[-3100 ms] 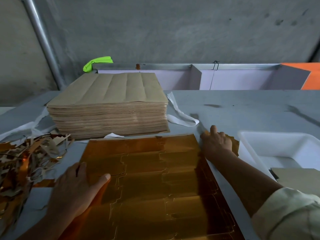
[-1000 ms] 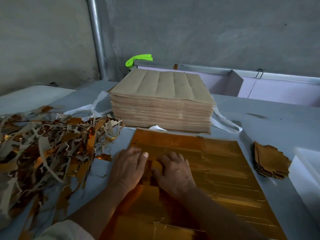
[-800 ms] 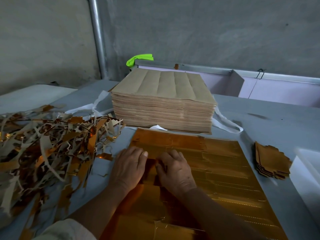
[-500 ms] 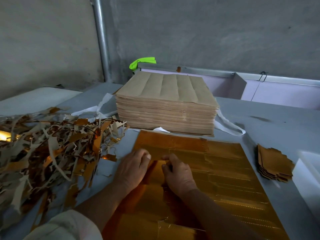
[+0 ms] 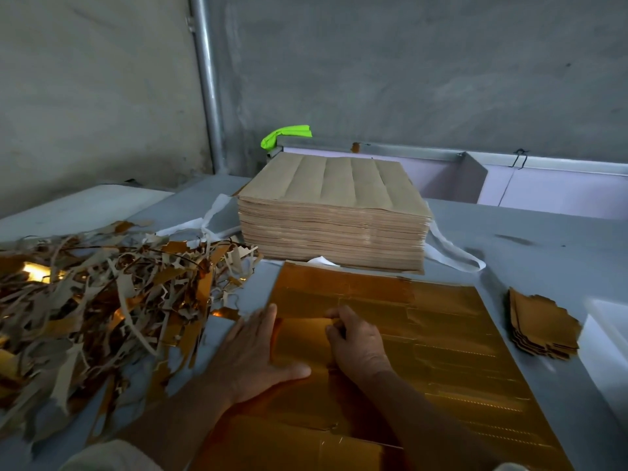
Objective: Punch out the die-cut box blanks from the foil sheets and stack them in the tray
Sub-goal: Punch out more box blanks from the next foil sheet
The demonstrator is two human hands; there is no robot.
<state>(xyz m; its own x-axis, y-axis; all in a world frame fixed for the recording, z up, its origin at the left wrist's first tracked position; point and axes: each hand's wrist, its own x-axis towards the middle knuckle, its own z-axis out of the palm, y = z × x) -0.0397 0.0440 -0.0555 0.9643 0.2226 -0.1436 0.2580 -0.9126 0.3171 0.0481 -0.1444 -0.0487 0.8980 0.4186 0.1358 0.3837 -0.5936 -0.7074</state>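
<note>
Fingers [image 5: 263,322] of the left hand [image 5: 253,355] lie straight and close together, thumb spread to the side, pressing flat on the left border of the foil sheet [image 5: 441,334]. Fingertips [image 5: 334,331] of the right hand [image 5: 356,345] are curled and pinch the edge of one blank [image 5: 302,341] between the two hands; this blank appears partly raised from the sheet.

Step in hand, as judged: separating this blank along its die-cut line.

1. Hold the left palm down close beside the cut line, so the waste border stays on the table [image 5: 543,249] and does not lift with the blank.
2. Peel with the right hand low and along the cut, not straight up. The foil face probably creases easily.
3. Release the small connecting nicks one at a time; a sharp pull may tear a flap.
4. Add the freed blank to the punched blanks [image 5: 543,328], which lie stacked to the right of the sheet, just beside the white tray [image 5: 608,311].
5. Discard the waste onto the scrap pile [image 5: 102,300] at the left.

Behind the sheet stands the unpunched stack [image 5: 333,215], brown side up.
</note>
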